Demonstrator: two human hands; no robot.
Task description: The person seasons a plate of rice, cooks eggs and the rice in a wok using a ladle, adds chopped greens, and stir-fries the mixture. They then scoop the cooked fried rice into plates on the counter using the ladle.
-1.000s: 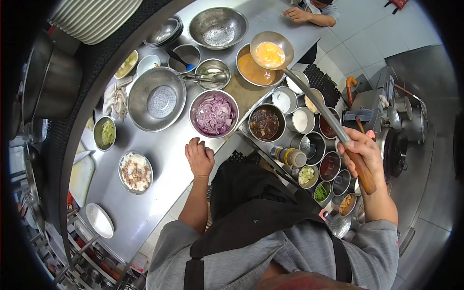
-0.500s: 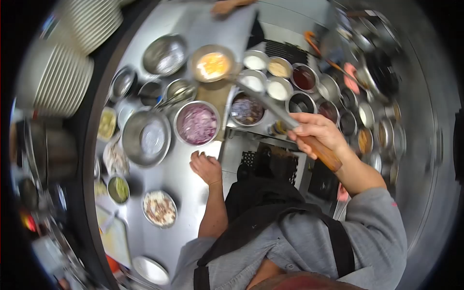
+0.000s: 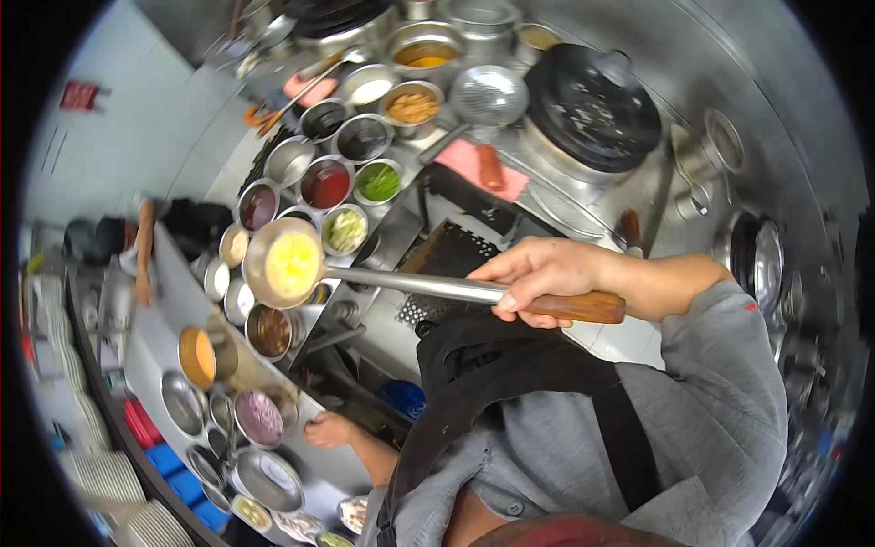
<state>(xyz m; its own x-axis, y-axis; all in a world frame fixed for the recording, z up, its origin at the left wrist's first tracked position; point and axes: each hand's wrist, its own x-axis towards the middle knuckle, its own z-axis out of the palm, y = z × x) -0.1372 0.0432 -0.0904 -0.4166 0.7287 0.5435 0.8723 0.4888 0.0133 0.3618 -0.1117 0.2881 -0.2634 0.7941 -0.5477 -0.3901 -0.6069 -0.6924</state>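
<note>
My right hand [image 3: 538,281] is wrapped round a long-handled ladle [image 3: 410,283], gripping it where the metal shaft meets the wooden handle. The ladle's bowl holds yellow liquid that looks like beaten egg [image 3: 293,263]. It hangs above a cluster of ingredient pots at the counter's end. My left hand [image 3: 330,430] rests on the steel counter's edge, holding nothing, fingers slightly apart. Nearest to it is a metal bowl of chopped red onion [image 3: 260,418]. A pot of orange-yellow liquid [image 3: 197,357] stands farther along the counter.
Pots of red sauce [image 3: 325,183], chopped greens [image 3: 378,181] and dark sauce [image 3: 270,331] crowd round the ladle. Ahead to the right are a strainer [image 3: 489,96], a pink cloth [image 3: 460,162] and a large black-lidded pot [image 3: 592,109]. Another person's arm [image 3: 145,251] shows at far left.
My view has turned right, towards the pots. The ladle has come up from near the pot of yellow liquid and swung rightwards, its filled bowl now plainly visible. My left hand stays on the counter.
</note>
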